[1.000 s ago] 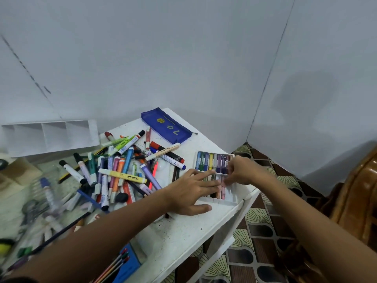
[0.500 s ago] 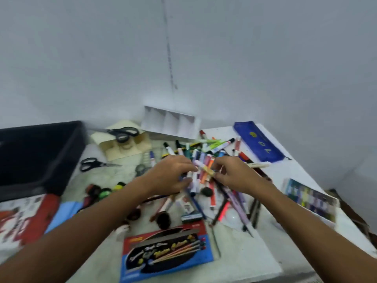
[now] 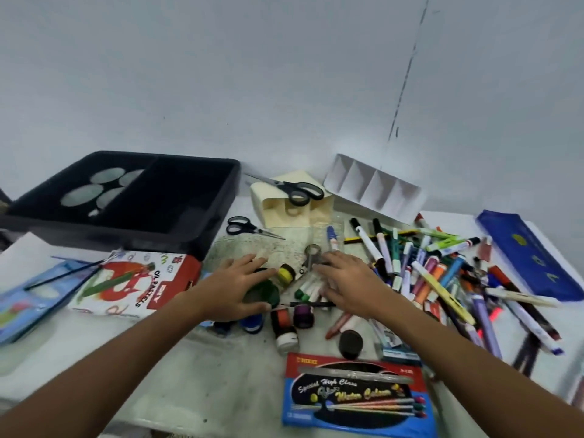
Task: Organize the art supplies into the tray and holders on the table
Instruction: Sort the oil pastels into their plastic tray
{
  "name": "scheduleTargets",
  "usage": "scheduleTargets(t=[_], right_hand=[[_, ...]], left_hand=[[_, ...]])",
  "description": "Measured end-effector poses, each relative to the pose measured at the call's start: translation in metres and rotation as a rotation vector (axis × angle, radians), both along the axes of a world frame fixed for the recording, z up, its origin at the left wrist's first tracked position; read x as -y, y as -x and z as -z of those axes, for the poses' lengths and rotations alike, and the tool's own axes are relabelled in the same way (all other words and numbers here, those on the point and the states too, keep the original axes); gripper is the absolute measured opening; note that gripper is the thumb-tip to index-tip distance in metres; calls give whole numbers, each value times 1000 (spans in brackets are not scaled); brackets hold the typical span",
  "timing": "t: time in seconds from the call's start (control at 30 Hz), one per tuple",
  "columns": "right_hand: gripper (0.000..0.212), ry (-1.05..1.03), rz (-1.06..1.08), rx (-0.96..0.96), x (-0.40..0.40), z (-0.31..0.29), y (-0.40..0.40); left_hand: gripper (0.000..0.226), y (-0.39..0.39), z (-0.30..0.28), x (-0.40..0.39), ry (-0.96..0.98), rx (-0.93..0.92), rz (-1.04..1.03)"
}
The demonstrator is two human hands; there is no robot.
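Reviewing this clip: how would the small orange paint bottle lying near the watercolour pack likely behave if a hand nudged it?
The orange paint bottle lies on its side and looks round, so a sideways nudge would probably roll it. Its neighbours, the purple pot and blue pot, sit close and may stop it quickly. It looks small and rigid, so probably light and easy to pinch up.
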State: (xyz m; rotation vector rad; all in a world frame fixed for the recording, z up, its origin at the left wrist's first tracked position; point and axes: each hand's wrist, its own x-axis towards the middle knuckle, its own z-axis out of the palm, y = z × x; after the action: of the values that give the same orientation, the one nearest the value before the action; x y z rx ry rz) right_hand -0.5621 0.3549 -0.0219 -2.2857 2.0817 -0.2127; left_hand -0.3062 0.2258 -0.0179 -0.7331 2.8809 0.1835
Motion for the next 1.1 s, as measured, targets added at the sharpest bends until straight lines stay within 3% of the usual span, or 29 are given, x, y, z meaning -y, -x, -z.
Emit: scheduleTargets(t=[0.37, 0.53, 0.63, 0.73, 0.9, 1.0, 1.1], right_hand=[[49, -149, 70, 118, 9, -24, 13], [48, -243, 134, 137, 12, -38, 22], [42, -207, 90, 160, 17, -42, 16], [42, -231, 69, 107, 21, -41, 3], [41, -125, 116, 7, 15, -37, 7], [41, -33, 168, 7, -2, -40, 19], [26, 3, 179, 82, -21, -44, 31]], left_hand=[[88, -4, 8, 24, -70, -4, -38], [72, -18, -2, 27, -144, -282, -98], [69, -27, -7, 18, -125, -340, -37], [71, -20, -9, 0, -98, -323, 63], [75, 7, 3, -20, -53, -91, 61], [75, 10, 3, -12, -30, -78, 25], [78, 12, -3, -5, -20, -148, -39]])
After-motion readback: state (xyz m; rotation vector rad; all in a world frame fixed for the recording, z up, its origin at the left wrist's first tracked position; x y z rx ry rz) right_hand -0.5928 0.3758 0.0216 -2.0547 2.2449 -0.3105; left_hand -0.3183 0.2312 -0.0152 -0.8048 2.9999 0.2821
